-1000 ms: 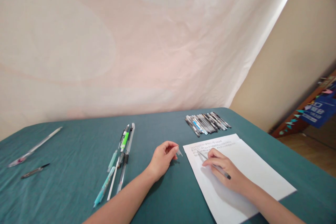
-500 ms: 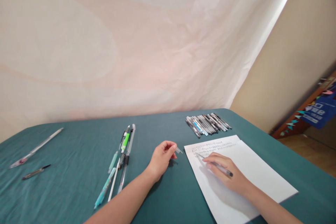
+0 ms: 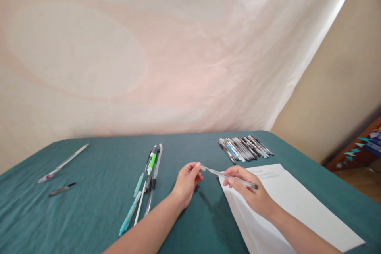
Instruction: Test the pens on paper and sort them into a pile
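Observation:
My right hand (image 3: pixel 250 192) grips a clear pen (image 3: pixel 230 174) and holds it level above the table, its tip pointing left. My left hand (image 3: pixel 187 182) pinches a small clear cap (image 3: pixel 203 168) that meets the pen's tip. Both hands hover over the teal tablecloth (image 3: pixel 89 206), just left of a white sheet of paper (image 3: pixel 294 206) with a few written lines near its top.
A row of several pens (image 3: pixel 245 147) lies behind the paper. Another group of pens (image 3: pixel 145 182), some green and teal, lies left of my left hand. A long white pen (image 3: pixel 63 163) and a short dark refill (image 3: pixel 62 189) lie far left. A pale cloth backdrop hangs behind.
My right hand lifted the pen off the paper and brought its tip leftward to the cap in my left hand. The camera shifted a little, so everything sits further right.

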The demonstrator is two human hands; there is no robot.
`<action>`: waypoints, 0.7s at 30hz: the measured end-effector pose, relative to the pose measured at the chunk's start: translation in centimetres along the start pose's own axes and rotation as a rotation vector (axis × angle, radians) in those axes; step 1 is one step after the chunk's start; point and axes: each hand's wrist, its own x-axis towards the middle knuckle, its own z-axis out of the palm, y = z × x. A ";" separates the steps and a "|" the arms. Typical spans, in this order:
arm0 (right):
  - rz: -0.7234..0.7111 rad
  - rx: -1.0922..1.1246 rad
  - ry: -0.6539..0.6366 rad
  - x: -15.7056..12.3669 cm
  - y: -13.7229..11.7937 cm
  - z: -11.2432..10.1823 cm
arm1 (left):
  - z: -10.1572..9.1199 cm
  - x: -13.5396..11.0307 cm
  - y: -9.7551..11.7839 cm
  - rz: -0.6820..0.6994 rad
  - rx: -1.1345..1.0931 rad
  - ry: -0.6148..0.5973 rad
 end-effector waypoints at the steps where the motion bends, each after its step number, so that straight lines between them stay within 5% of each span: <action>1: -0.001 -0.005 0.001 0.2 0.1 0.3 | 0.0 0.0 0.1 -0.004 -0.015 0.006; 21: -0.084 -0.120 0.006 0.8 0.7 1.9 | -0.1 -0.2 0.3 -0.021 -0.042 -0.048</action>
